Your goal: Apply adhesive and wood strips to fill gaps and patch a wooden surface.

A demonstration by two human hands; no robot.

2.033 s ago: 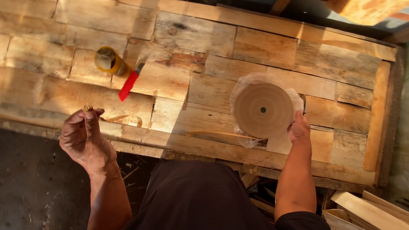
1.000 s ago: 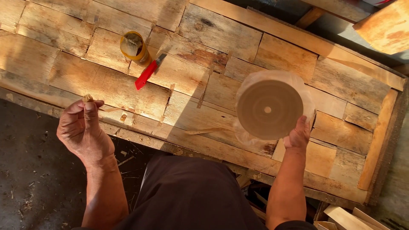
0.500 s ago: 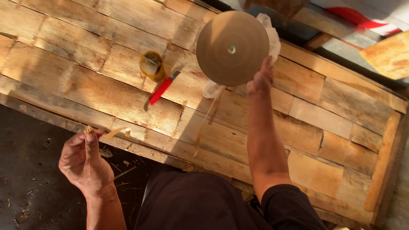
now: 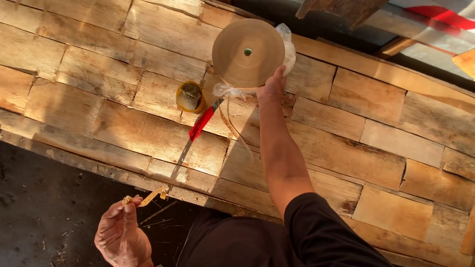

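Clear plastic bag [image 4: 287, 47] around tan tape roll [image 4: 248, 53], above the plank table [image 4: 99, 113].

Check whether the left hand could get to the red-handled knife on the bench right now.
Probably yes. The left hand hangs off the bench's near edge, pinching a strip end. The red-handled knife lies uncovered on the planks beyond it, nothing between, though the pinched strip occupies its fingers.

Bare planks of the rough wooden plank table [image 4: 376, 133] lie open right of the arm; the yellow glue jar [image 4: 189, 97] and red-handled knife [image 4: 202, 123] crowd its left.
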